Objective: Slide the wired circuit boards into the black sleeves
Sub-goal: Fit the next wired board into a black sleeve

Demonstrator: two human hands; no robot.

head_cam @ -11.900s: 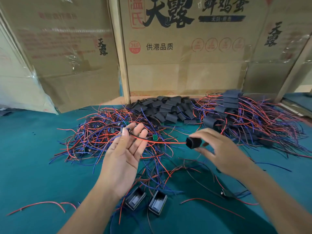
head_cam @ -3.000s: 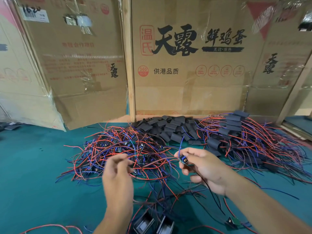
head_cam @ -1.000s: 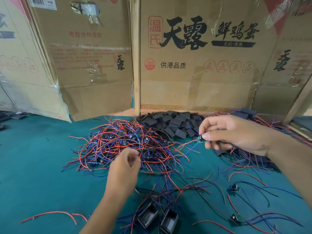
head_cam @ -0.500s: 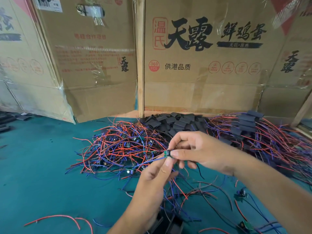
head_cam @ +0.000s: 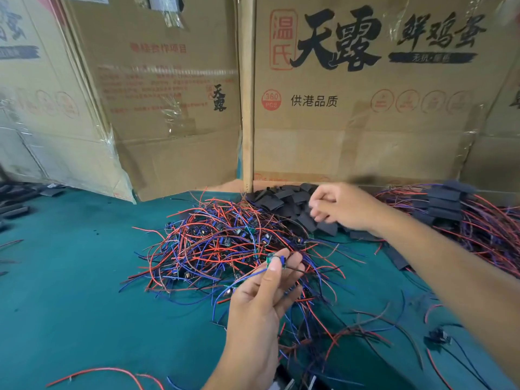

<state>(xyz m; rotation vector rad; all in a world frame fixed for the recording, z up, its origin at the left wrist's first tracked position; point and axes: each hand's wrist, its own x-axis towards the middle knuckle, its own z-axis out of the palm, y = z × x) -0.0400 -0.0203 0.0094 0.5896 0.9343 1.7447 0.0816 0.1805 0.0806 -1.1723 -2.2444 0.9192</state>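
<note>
Obscured/unclear bits, head view

Right hand [head_cam: 342, 206] motion-blurred over the black sleeves [head_cam: 284, 199]; can't tell if fingers grip 1. Left hand [head_cam: 261, 296] covers most of the small circuit board [head_cam: 274, 260] it pinches; parts unreadable. 2 dark housings [head_cam: 287, 385] cut by bottom edge. Boards in wire pile [head_cam: 222, 243] too small to count. Cardboard box [head_cam: 365, 88] print cropped at top.

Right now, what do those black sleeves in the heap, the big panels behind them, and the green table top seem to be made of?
The black sleeves look like matte, flexible rubbery or plastic tubing, pressed flat and dull; I cannot be sure which. The panels are plainly brown corrugated cardboard, creased, printed and patched with shiny clear tape. The table top looks like teal felt or cloth: soft, without glare.
</note>
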